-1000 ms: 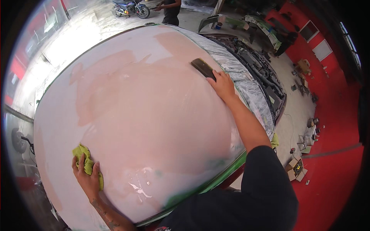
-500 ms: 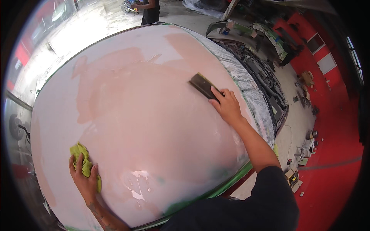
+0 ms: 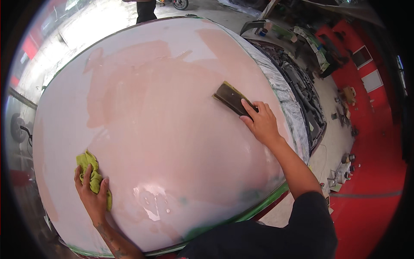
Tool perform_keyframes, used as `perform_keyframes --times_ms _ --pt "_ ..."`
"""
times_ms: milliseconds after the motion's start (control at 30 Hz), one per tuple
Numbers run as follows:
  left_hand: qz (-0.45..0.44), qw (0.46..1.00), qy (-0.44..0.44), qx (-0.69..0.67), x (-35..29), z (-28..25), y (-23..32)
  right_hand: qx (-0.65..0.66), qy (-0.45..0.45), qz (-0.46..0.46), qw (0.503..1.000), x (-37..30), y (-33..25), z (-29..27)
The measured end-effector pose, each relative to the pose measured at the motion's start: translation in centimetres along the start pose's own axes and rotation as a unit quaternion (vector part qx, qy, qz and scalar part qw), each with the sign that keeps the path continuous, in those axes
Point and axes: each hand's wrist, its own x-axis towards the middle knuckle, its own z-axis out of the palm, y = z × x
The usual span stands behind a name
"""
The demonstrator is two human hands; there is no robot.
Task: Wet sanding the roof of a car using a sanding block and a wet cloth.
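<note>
A broad car roof fills the middle, its surface wet, pale grey-white with pinkish patches. My right hand grips the near right end of a dark sanding block with a yellowish edge underneath. The block rests on the right part of the roof, lying at a slant. At the lower left, my left hand is closed over a crumpled yellow-green cloth pressed on the roof. Part of the cloth is hidden under my palm and fingers.
Green masking tape runs along the roof's near edge. Clear plastic sheeting covers the right side, beside an exposed engine bay. A person stands beyond the far edge. Tools and boxes lie near the red floor.
My view has shifted slightly, so the far surroundings sit higher. The block has slid a little nearer to me over the roof. The person beyond has moved left. My left hand stays on the cloth.
</note>
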Motion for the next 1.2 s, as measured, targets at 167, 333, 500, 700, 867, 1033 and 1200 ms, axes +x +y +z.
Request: perform_keyframes --times_ms 167,333,500,700,867,1033,1200 --pt "0.014 1.000 -0.007 -0.021 0.5 1.1 0.5 -0.054 0.001 0.094 0.994 13.3 6.5 4.1" --pt "-0.004 1.000 0.008 -0.006 0.1 1.0 0.3 -0.035 -0.014 0.131 0.991 10.1 2.8 4.1" --pt "-0.007 1.000 0.010 -0.006 -0.4 -0.2 0.2 0.018 -0.001 0.033 0.999 -2.5 -2.8 -0.6" --pt "0.004 1.000 0.008 -0.019 0.0 0.4 0.5 -0.038 0.036 0.095 0.994 9.2 5.2 3.3" --pt "0.012 0.999 0.017 -0.031 0.0 0.7 0.9 -0.054 -0.009 0.180 0.982 11.0 5.2 4.3" --pt "-0.005 0.999 0.021 -0.025 -0.4 0.1 -0.5 0.007 0.011 0.065 0.998 -3.6 -3.8 -1.0" --pt "0.003 1.000 0.008 -0.017 -0.1 0.1 -0.3 0.015 0.039 0.009 0.999 -7.9 -3.2 -2.6"
